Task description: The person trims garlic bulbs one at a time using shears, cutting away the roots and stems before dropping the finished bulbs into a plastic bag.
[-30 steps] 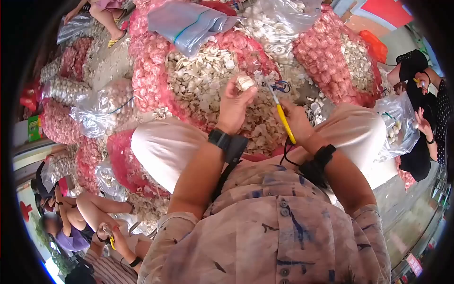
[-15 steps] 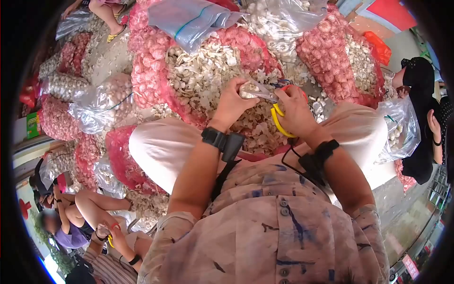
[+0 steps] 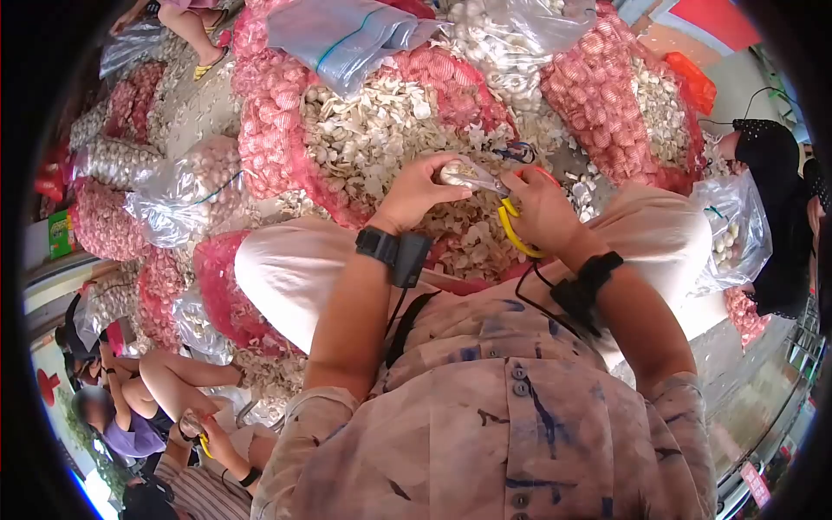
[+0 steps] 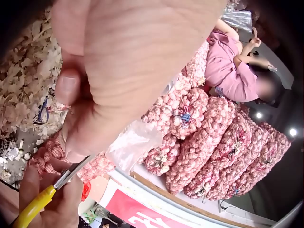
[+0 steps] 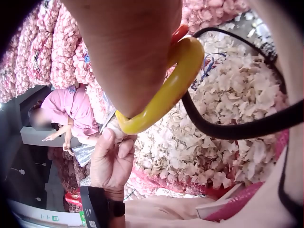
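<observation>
In the head view my left hand [image 3: 414, 192] holds a whitish garlic bulb [image 3: 454, 172] between thumb and fingers. My right hand [image 3: 544, 211] grips scissors with one yellow handle [image 3: 511, 232] and one orange-red handle [image 3: 546, 176]. The blades [image 3: 490, 183] point left and meet the bulb's right side. From the left wrist, one metal blade [image 4: 71, 171] shows beside my left thumb, while the hand hides the bulb. In the right wrist view the yellow loop [image 5: 164, 99] curves around my right hand, and the bulb [image 5: 124, 132] is partly covered behind it.
A pile of garlic skins and trimmings [image 3: 373, 130] lies before my knees in a red mesh sack. Full mesh sacks of garlic [image 3: 594, 104] and a folded plastic sheet [image 3: 347, 39] surround it. Other people sit left and right; a plastic bag [image 3: 732, 230] stands by my right knee.
The scissors' handles have spread and the blades have come onto the garlic bulb. My left hand has tilted the bulb toward the blades and shifted slightly left. A person at right has moved.
</observation>
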Motion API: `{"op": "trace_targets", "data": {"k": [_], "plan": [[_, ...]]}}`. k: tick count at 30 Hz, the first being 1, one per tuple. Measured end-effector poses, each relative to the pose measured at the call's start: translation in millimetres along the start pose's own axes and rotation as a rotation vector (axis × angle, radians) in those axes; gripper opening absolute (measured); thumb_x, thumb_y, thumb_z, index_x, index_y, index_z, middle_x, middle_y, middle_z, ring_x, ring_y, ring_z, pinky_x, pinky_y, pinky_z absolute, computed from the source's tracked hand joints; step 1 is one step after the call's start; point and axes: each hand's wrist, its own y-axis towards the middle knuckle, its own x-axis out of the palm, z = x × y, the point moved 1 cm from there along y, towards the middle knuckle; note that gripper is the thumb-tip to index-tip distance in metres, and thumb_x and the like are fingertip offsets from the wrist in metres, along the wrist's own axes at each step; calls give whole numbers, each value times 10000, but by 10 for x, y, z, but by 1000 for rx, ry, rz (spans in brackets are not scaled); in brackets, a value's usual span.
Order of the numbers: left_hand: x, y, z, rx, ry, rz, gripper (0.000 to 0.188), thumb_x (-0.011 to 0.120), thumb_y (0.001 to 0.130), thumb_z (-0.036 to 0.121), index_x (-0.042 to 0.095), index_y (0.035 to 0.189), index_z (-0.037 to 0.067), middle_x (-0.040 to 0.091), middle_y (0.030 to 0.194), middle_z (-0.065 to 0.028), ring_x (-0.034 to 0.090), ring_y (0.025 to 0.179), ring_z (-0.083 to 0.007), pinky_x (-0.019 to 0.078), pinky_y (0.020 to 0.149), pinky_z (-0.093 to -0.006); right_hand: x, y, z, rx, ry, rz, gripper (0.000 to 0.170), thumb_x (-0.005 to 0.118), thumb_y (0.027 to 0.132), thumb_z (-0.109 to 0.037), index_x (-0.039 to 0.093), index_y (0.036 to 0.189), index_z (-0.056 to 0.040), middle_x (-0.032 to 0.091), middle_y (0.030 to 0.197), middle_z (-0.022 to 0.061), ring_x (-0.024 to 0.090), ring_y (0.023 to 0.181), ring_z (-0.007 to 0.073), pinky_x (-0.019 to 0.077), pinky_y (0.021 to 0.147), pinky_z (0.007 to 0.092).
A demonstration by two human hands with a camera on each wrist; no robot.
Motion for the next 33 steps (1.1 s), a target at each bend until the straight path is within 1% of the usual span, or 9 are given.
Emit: {"op": "trace_targets", "data": {"k": [5,7,11,13,15,27,30,32,33], "plan": [[-24,9,-64,102,73,-55,474,770,797,102,623,1241,26,665,1047,-22,612,883,-82,487,807,-232,32,-54,24,-52,-49,54,386,700,809,-174,570,1156,-67,605,1049,206,620,942,402,527,801,451],[-47,18,-116,-64,-42,-103,447,763,808,113,630,1224,22,672,1026,-20,613,893,-84,488,812,-236,54,-68,38,-49,-51,53,378,691,816,-202,576,1149,-66,611,1031,206,626,926,394,526,797,454],[-41,23,-114,-92,-160,-126,443,770,802,126,637,1212,20,680,1020,-24,615,885,-86,489,811,-242,102,-69,57,-47,-31,57,364,683,822,-230,582,1128,-61,601,1024,210,622,913,401,513,808,459],[-1,7,-21,-36,133,-105,446,776,797,129,640,1205,13,686,1036,-32,622,879,-91,492,813,-246,110,-52,58,-101,-87,108,364,682,822,-230,580,1128,-62,592,1029,216,615,917,411,505,817,461],[62,41,-144,-15,91,-108,452,780,792,132,639,1204,9,687,1043,-34,622,887,-91,492,816,-244,131,-53,55,-156,-144,156,364,681,822,-231,579,1128,-62,582,1034,221,608,921,422,497,827,463],[34,71,-326,-125,-160,-152,514,780,781,57,605,1262,18,669,1058,-36,619,860,-84,503,808,-248,252,-69,166,60,-35,-96,296,653,846,-210,575,1082,-48,619,964,227,616,870,409,495,798,481],[77,29,-254,-121,-216,-36,519,789,769,48,585,1245,33,654,1051,-33,616,860,-91,508,813,-258,220,15,195,182,234,-115,331,642,849,-168,566,1149,-50,602,1025,247,601,904,427,493,823,478],[110,44,-314,-105,-205,69,510,794,765,49,572,1223,41,645,1047,-33,614,855,-95,511,812,-262,312,-17,246,110,208,203,391,641,840,-138,541,1209,-52,570,1090,272,581,958,442,483,856,484],[136,74,-367,3,-94,150,489,768,785,24,535,1213,61,632,1028,-40,587,802,-91,491,699,-250,330,-18,238,110,208,204,391,641,840,-138,541,1209,-52,570,1090,272,581,958,442,483,856,484]]}}
